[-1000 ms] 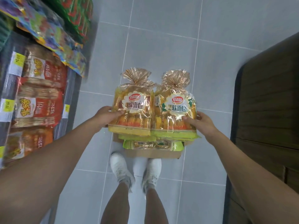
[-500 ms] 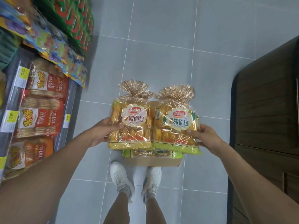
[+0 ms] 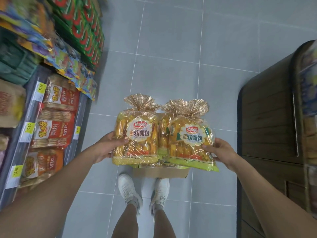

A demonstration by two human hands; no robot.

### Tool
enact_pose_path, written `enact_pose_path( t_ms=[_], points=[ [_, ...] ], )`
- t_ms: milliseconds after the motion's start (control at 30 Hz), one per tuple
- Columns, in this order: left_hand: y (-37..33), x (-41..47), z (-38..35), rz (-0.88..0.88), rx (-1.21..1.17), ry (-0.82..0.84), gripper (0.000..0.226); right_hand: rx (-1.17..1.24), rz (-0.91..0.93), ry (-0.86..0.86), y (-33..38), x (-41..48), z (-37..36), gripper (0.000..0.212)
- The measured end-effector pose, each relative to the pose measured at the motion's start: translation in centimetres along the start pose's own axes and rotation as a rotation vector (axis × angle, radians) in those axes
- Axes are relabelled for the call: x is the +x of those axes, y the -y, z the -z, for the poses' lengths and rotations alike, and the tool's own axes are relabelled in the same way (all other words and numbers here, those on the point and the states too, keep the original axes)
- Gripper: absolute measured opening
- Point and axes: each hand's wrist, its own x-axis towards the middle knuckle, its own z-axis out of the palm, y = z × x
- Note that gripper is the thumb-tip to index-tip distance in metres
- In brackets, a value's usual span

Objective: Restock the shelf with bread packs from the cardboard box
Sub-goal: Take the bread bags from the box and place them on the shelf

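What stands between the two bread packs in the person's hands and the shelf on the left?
Nothing visible. Only grey tiled floor lies between the yellow-edged clear bread pack, the green-edged clear bread pack and the grey metal shelf. The shelf rows in view hold red cracker packs; no free slot shows.

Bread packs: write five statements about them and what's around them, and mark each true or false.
1. The left hand grips the left bread pack and the right hand grips the right bread pack. True.
2. The two packs are held well apart. False: they are side by side, pressed together.
3. The cardboard box sits on the floor below the packs, just ahead of the white shoes. True.
4. The box is empty. False: more packaging shows in it under the held packs.
5. The shelf is on the person's right. False: it is on the left; a dark wooden cabinet is on the right.
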Motion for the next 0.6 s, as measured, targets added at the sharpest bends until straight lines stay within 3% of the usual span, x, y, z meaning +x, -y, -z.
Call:
enact_pose_path(
  t_ms=[267, 433, 500, 600],
  points=[
    [-3.5, -7.7, -1.2, -0.114, -0.046, -0.057, 0.047, -0.008, 0.094, 0.003, 4.7, -6.7, 2.5, 0.031],
    [-5.0, -13.9, -1.0, -0.191, -0.08, -0.136, 0.053, -0.031, 0.182, 0.023, 8.1, -11.8, 4.5, 0.032],
    [-5.4, -16.7, -0.9, -0.25, -0.112, -0.15, 0.065, -0.055, 0.226, 0.018, 9.6, -13.7, 5.0, 0.032],
    [-5.0, -20.4, -0.3, -0.322, -0.117, -0.207, 0.101, -0.101, 0.29, 0.029, 12.0, -16.3, 5.2, 0.034]
  ],
)
